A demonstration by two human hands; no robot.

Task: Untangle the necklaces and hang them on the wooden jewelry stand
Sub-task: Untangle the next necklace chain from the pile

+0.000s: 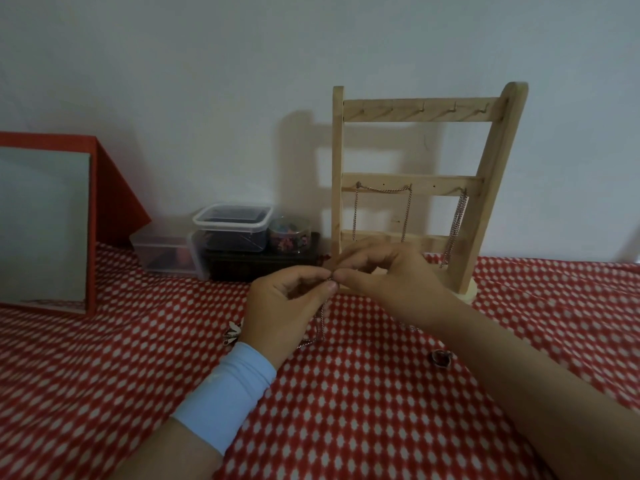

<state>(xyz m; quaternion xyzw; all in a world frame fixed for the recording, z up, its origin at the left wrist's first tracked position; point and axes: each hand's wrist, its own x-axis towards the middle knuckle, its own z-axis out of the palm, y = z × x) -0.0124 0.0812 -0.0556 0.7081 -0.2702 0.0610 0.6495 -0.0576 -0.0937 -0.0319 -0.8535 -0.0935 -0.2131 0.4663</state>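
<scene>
A wooden jewelry stand (412, 183) stands upright against the wall on the red patterned cloth. One chain necklace (382, 190) is draped between two hooks of its middle bar. Another chain (454, 230) hangs from a hook at the right. In front of the stand my left hand (284, 306) and my right hand (388, 275) meet. Both pinch a thin chain necklace (320, 322) at the same spot. Its loose part hangs down to the cloth below my left hand. A light blue band wraps my left wrist.
A ring (440, 357) lies on the cloth at the right and a small ornament (231, 332) lies left of my left wrist. Clear plastic boxes (232, 226) and a dark box stand by the wall. A red-framed mirror (45, 223) stands at the far left.
</scene>
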